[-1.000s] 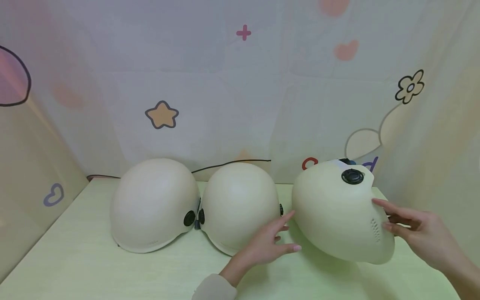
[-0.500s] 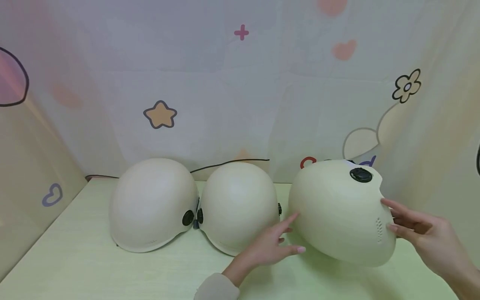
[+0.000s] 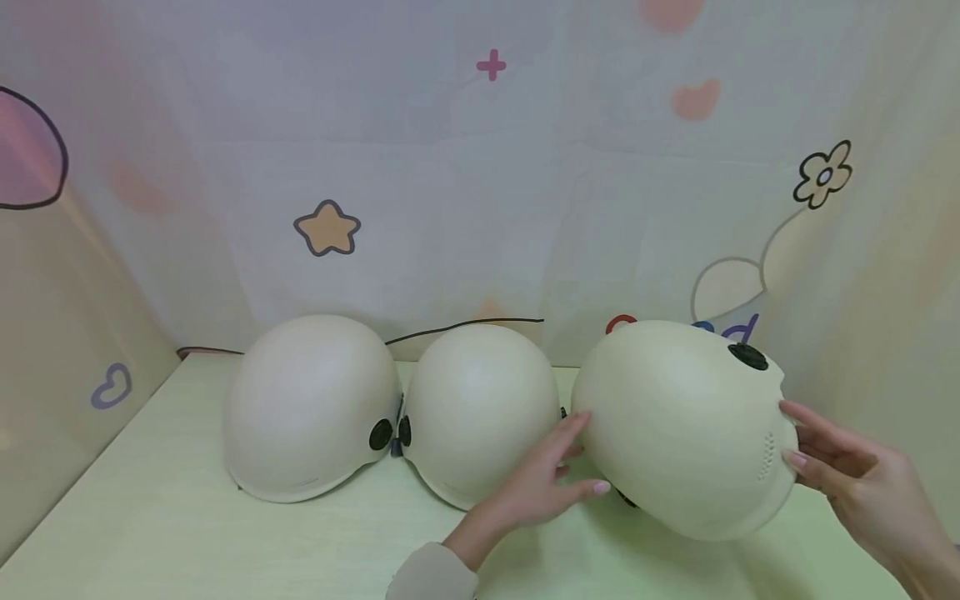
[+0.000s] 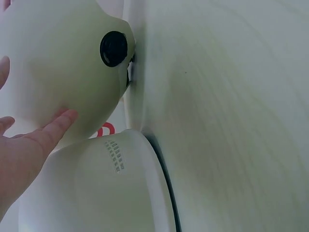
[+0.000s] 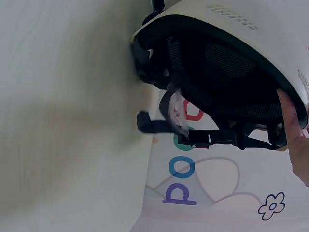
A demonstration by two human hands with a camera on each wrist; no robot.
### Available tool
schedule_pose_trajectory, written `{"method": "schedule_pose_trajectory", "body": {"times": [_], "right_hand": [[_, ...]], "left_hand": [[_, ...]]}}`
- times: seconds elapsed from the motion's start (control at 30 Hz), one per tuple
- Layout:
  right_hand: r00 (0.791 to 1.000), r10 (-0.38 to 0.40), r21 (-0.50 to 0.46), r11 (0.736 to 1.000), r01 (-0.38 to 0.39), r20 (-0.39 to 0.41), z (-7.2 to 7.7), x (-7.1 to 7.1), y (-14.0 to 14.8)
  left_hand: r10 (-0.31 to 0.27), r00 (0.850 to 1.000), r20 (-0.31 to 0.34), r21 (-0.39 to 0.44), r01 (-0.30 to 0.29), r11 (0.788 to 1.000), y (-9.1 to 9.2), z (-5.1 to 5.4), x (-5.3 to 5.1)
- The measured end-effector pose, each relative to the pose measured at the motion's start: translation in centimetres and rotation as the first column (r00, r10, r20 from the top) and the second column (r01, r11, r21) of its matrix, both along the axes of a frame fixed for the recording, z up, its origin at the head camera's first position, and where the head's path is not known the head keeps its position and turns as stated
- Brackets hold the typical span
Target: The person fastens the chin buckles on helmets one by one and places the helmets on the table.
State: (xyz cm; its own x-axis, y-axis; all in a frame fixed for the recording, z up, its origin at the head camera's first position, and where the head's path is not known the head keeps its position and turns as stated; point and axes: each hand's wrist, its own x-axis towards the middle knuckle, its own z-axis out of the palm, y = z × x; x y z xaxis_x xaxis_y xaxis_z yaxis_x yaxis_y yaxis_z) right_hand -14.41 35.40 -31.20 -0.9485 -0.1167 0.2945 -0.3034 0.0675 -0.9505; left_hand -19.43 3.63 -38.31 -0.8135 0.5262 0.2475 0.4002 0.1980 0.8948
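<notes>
A cream helmet at the right of the table is tilted, its crown toward me and its vented edge to the right. My right hand grips that edge, with a finger reaching inside the shell in the right wrist view. There the dark padding and black chin strap hang in sight. My left hand has its fingers extended, the index fingertip touching the helmet's left side. Just behind this hand stands a second cream helmet, rim down.
A third cream helmet stands at the left, close beside the middle one. Behind the pale table hangs a printed curtain. A thin black line runs along the curtain near the back edge.
The right helmet has turned, its upper black knob shifting right and a lower black part coming into sight. My right hand has moved slightly right with the edge. The other helmets stay put.
</notes>
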Motion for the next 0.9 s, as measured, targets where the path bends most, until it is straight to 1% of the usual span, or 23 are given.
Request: {"method": "schedule_pose_trajectory", "body": {"times": [0.07,0.17,0.3,0.43,0.5,0.6,0.7,0.77,0.83,0.9], "right_hand": [[0.999,0.045,-0.039,0.998,-0.045,0.004,-0.3,-0.1,0.4],[0.997,0.073,-0.061,0.995,-0.072,0.004,-0.8,-0.1,1.0],[0.991,0.134,-0.088,0.987,-0.132,0.009,-1.8,-0.2,2.0],[0.975,0.220,-0.115,0.969,-0.217,0.015,-3.1,-0.4,3.0],[0.968,0.252,-0.107,0.963,-0.248,0.020,-3.7,-0.3,3.3],[0.955,0.286,-0.089,0.956,-0.280,0.073,-4.4,-0.3,3.4],[0.952,0.272,-0.050,0.962,-0.268,0.138,-5.0,-0.3,3.1],[0.958,0.235,-0.016,0.972,-0.235,0.164,-5.3,-0.3,2.7],[0.965,0.175,0.028,0.983,-0.183,0.194,-5.5,-0.4,2.3],[0.967,0.104,0.075,0.989,-0.124,0.234,-5.8,-0.5,1.9]], "left_hand": [[-0.005,1.000,0.002,0.003,0.005,1.000,0.1,0.1,-0.1],[-0.010,1.000,-0.002,-0.002,0.010,1.000,0.2,0.4,-0.3],[-0.015,1.000,0.006,-0.012,0.015,1.000,0.4,0.7,-0.4],[-0.025,1.000,0.018,-0.027,0.026,0.999,0.5,0.6,-0.4],[-0.034,0.999,0.016,-0.031,0.034,0.999,0.6,0.5,-0.5],[-0.040,0.999,0.011,-0.043,0.041,0.998,0.6,0.3,-0.4],[-0.040,0.999,0.026,-0.041,0.041,0.998,0.7,0.1,-0.4],[-0.036,0.999,0.035,-0.040,0.037,0.998,0.7,0.0,-0.4],[-0.030,0.998,0.050,-0.031,0.032,0.999,0.7,-0.1,-0.4],[-0.020,0.996,0.086,-0.004,0.021,1.000,0.8,-0.2,-0.5]]}}
